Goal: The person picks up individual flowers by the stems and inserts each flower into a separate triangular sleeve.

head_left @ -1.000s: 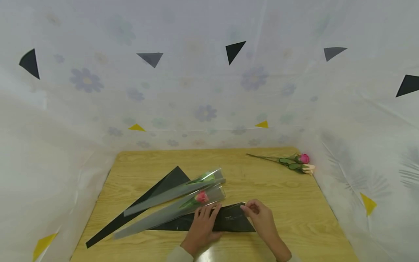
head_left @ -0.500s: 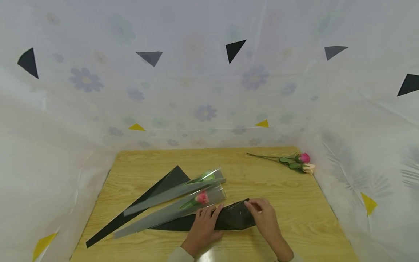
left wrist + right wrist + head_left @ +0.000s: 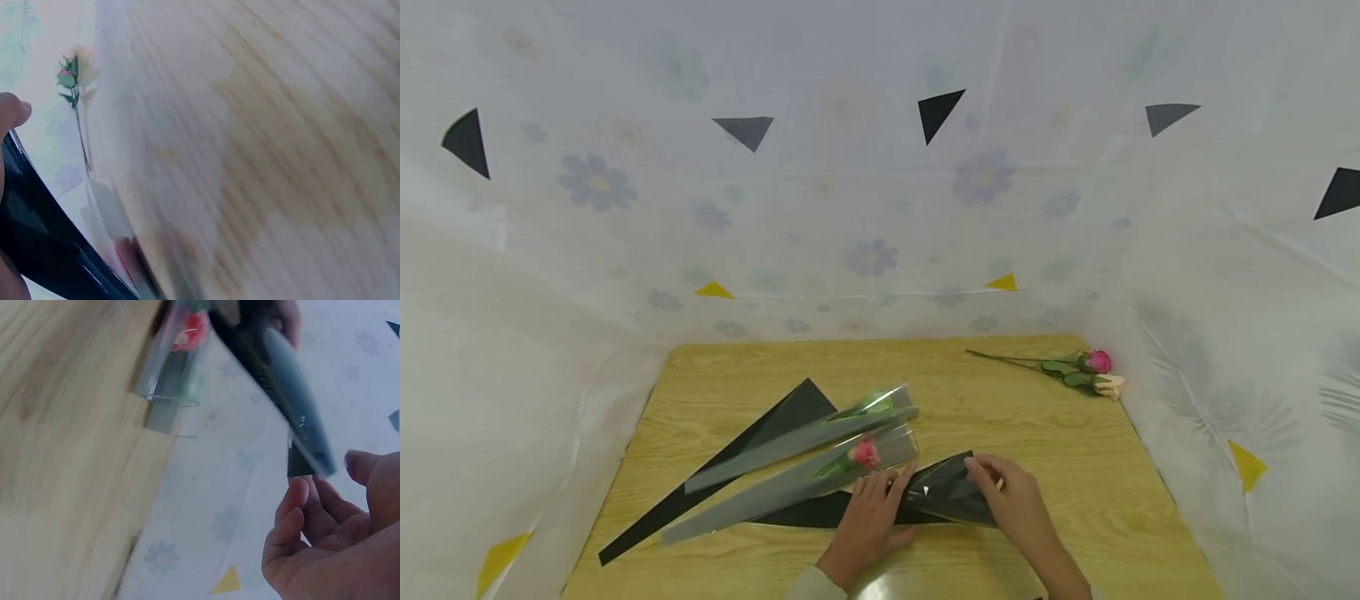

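A black flower sleeve (image 3: 955, 496) with a glossy clear face lies near the table's front, its wide mouth toward the right. My left hand (image 3: 867, 518) grips it across the middle, fingers at the far edge and thumb at the near edge. My right hand (image 3: 1018, 504) pinches the far corner of the mouth, and the sleeve bulges there. In the right wrist view the blurred sleeve (image 3: 290, 394) ends at the fingertips of my right hand (image 3: 337, 547). The left wrist view shows the dark sleeve (image 3: 40, 225) between finger and thumb.
Beyond my left hand lies a clear sleeve with a pink rose (image 3: 865, 453), and behind it another clear sleeve (image 3: 790, 442) with greenery inside. Under that one lies a second black sleeve (image 3: 808, 408). Two loose roses (image 3: 1086, 375) lie at the back right. White curtains surround the table (image 3: 1037, 433).
My right hand has moved slightly right, lifting the mouth's far corner. The sleeve has gone from flat to bulging. My left hand has stayed almost in place.
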`<move>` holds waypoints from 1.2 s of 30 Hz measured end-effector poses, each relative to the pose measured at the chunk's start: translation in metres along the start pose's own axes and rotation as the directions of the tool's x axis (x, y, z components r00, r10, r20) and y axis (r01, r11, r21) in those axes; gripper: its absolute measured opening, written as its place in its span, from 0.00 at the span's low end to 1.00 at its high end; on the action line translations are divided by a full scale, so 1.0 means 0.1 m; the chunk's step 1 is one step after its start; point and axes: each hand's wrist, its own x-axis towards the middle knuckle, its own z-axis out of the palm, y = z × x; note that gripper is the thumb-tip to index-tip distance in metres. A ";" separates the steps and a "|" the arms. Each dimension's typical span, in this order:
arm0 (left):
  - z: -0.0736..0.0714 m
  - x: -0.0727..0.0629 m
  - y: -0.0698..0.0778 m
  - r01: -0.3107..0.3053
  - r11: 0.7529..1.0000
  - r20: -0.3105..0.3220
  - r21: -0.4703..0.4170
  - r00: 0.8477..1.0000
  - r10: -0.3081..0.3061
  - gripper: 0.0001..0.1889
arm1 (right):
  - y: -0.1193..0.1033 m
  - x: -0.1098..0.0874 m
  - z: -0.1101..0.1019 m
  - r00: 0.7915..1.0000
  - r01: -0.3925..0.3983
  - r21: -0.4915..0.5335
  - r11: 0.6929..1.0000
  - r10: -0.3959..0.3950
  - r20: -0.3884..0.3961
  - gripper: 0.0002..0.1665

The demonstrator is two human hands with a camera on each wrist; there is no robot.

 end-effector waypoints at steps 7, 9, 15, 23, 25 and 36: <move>-0.08 0.03 0.06 -0.020 1.000 0.000 0.012 1.000 0.020 0.58 | -0.22 -0.10 -0.21 0.978 -0.035 0.066 0.997 0.021 0.207 0.21; -0.11 0.04 0.09 -0.028 1.000 -0.008 0.009 1.000 0.028 0.58 | -0.23 -0.10 -0.25 0.956 -0.061 0.152 0.987 0.014 0.293 0.23; -0.12 0.06 0.11 -0.044 0.999 -0.044 -0.004 0.998 0.044 0.58 | -0.17 -0.07 -0.27 0.862 -0.176 0.385 0.906 -0.047 0.505 0.22; -0.18 0.08 0.11 -0.083 0.996 -0.050 0.016 0.995 0.084 0.57 | -0.12 -0.04 -0.27 0.709 -0.182 0.473 0.862 -0.219 0.670 0.25; -0.20 0.09 0.12 -0.099 0.995 -0.047 0.006 0.994 0.099 0.56 | -0.11 -0.04 -0.27 0.681 -0.169 0.479 0.861 -0.249 0.688 0.25; -0.22 0.09 0.15 -0.127 0.989 -0.019 -0.069 0.992 0.126 0.54 | -0.09 0.00 -0.34 0.641 -0.295 0.505 0.811 -0.224 0.734 0.30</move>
